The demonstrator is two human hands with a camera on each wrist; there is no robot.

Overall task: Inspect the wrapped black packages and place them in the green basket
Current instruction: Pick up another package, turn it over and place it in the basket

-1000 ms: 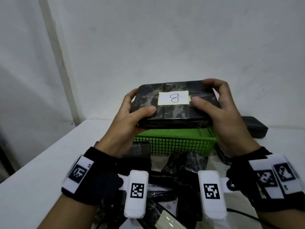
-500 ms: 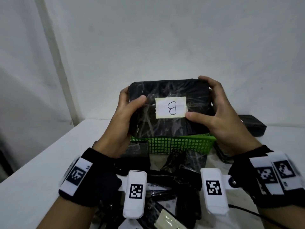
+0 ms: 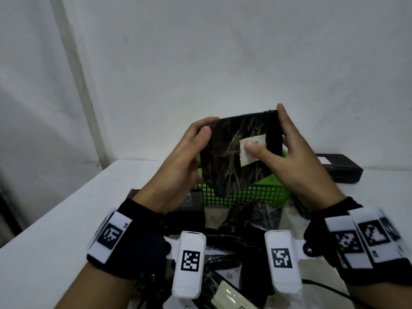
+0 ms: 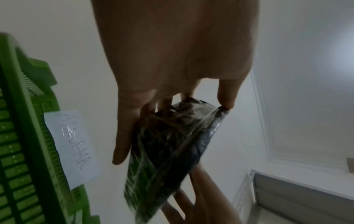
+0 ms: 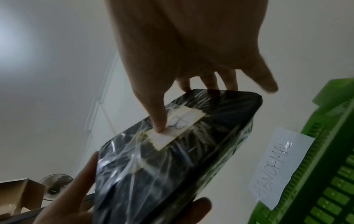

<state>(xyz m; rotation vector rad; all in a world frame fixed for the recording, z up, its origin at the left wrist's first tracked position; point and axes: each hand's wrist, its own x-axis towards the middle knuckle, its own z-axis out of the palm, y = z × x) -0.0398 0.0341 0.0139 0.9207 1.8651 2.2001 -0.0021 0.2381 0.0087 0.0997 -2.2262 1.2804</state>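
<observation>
Both hands hold one black package (image 3: 231, 157) wrapped in clear film, tilted and raised above the green basket (image 3: 252, 194). Its cream label marked "B" (image 5: 180, 127) faces me. My left hand (image 3: 189, 148) grips the package's left edge, thumb on the front and fingers behind. My right hand (image 3: 287, 148) holds the right edge, with its thumb pressed on the label and fingers behind. The left wrist view shows the package (image 4: 168, 151) edge-on between both hands. Several more wrapped black packages (image 3: 249, 221) lie on the table in front of the basket.
The white table (image 3: 55, 230) meets a white wall behind. A black box (image 3: 338, 167) lies at the back right, beside the basket. A white paper note (image 5: 277, 166) hangs on the basket's side. A black cable (image 3: 323, 286) runs near my right wrist.
The package has turned from lying flat to standing up and rotated clockwise, with its lower corner dipping toward the basket. My right thumb has moved onto the label.
</observation>
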